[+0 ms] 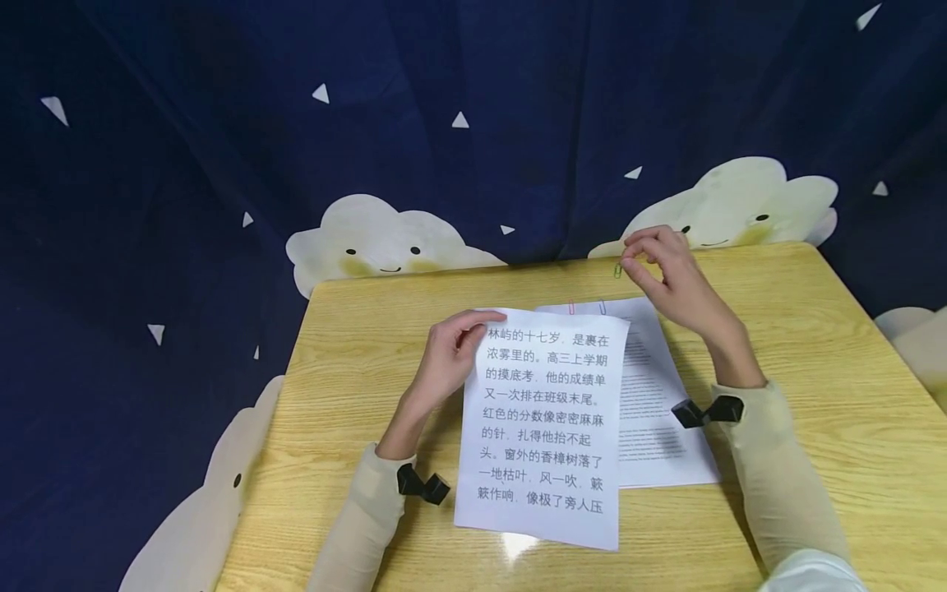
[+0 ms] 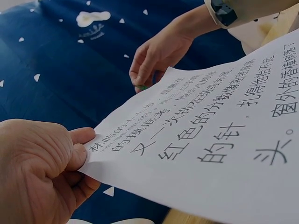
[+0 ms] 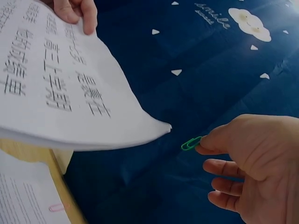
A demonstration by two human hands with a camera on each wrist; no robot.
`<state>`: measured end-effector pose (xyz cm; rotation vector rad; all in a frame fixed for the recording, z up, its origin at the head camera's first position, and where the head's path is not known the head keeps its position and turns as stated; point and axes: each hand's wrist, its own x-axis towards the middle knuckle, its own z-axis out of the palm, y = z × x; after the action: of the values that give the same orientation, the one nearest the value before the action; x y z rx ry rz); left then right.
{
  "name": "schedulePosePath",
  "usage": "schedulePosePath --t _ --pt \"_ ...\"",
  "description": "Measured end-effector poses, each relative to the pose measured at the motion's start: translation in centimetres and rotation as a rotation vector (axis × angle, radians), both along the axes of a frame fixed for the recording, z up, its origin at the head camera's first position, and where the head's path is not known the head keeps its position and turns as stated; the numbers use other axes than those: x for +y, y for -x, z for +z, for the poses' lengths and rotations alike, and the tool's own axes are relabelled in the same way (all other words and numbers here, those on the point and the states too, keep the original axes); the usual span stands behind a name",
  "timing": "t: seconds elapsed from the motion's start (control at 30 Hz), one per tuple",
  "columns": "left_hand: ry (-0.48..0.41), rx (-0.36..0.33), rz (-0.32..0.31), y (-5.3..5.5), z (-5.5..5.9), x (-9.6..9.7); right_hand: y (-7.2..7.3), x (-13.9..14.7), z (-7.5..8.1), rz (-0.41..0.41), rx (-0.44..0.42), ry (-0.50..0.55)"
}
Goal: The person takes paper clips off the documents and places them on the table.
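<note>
My left hand (image 1: pixel 453 352) pinches the upper left corner of a sheaf of printed paper (image 1: pixel 543 427), thumb on top in the left wrist view. Large Chinese characters cover its front, and it is held tilted over the table. Between thumb and forefinger, my right hand (image 1: pixel 669 275) pinches a green paper clip (image 3: pixel 191 143). The clip is a short way off the sheaf's upper right corner, which bends a little in the right wrist view. Its other fingers (image 3: pixel 225 186) are loosely curled. Partly hidden behind the sheaf lies a second printed stack (image 1: pixel 658 411) in small type.
At the second stack's top edge sit a pink paper clip (image 1: pixel 571 307) and a blue paper clip (image 1: pixel 602 307). Everything is over a light wooden table (image 1: pixel 355 362). A dark blue curtain (image 1: pixel 414 148) with white clouds and triangles hangs behind the table's far edge.
</note>
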<state>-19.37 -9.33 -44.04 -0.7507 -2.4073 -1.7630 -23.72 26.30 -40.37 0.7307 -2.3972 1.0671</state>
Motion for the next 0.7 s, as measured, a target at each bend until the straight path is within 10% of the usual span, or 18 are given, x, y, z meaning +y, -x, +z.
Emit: schedulePosePath --t 0.7 --pt "0.021 0.039 0.029 0.4 -0.4 -0.3 2.0 3.1 -2.4 -0.109 -0.103 -0.024"
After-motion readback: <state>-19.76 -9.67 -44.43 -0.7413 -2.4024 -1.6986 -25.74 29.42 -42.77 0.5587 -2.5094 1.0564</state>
